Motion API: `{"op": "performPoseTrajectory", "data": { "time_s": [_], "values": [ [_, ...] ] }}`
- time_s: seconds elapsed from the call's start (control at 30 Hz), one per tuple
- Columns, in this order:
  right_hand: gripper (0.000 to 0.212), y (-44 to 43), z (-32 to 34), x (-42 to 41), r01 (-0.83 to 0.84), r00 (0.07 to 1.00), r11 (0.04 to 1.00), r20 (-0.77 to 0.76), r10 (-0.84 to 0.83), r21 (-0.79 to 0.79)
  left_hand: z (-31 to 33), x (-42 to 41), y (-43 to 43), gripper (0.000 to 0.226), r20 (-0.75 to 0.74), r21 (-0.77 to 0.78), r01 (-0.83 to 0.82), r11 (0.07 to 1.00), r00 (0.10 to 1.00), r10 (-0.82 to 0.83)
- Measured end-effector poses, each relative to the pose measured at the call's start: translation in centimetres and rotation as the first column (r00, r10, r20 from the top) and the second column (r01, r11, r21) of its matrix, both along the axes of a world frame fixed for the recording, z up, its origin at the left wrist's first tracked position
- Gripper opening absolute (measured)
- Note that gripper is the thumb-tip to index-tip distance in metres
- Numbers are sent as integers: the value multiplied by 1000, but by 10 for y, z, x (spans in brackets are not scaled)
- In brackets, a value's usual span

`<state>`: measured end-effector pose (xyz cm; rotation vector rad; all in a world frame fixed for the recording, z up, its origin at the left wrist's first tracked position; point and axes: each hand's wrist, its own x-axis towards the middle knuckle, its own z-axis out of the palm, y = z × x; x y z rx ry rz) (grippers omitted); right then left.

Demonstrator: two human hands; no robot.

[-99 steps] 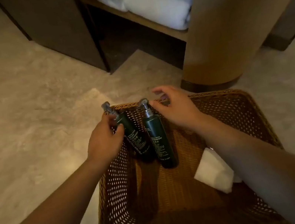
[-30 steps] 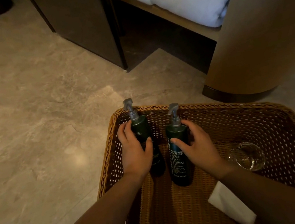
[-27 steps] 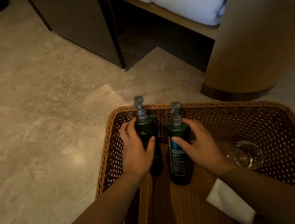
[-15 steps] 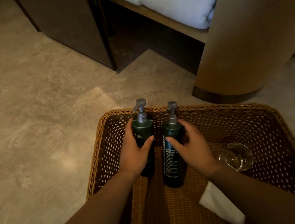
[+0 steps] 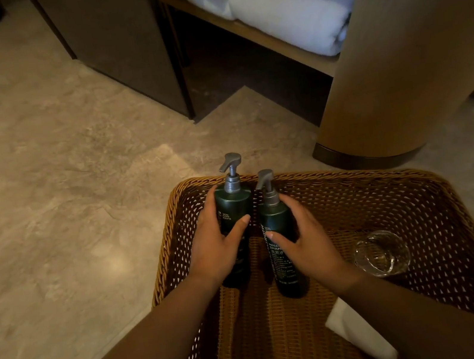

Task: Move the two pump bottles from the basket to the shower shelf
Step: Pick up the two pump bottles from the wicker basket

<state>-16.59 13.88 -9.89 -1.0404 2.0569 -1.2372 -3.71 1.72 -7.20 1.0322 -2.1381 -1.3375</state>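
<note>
Two dark green pump bottles with grey pump heads stand upright side by side in the far left part of a wicker basket (image 5: 405,201) on the floor. My left hand (image 5: 219,248) is wrapped around the left pump bottle (image 5: 234,208). My right hand (image 5: 305,240) grips the right pump bottle (image 5: 274,223), whose label reads shampoo. The left bottle sits a little higher than the right one. No shower shelf is in view.
A clear glass (image 5: 381,252) lies at the basket's right side and a folded white cloth (image 5: 359,337) lies near its front. Beyond the basket are a stone floor, a dark cabinet (image 5: 119,48), a wooden shelf with white towels (image 5: 279,6) and a rounded wooden column (image 5: 402,51).
Both hands closed around the bottles, which went from leaning to upright. The left bottle has risen slightly in the last half second.
</note>
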Motion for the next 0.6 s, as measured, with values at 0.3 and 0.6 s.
{"op": "performPoseTrajectory", "data": {
  "time_s": [0.3,0.6],
  "values": [
    [60,-8,52,-7,-17,995,992,98,29,-128,31,0,7,60,-135,82,28,996,991,-17],
    [63,4,99,-25,80,983,979,180,-46,-187,77,-6,13,49,-197,150,127,980,976,-96]
  ]
}}
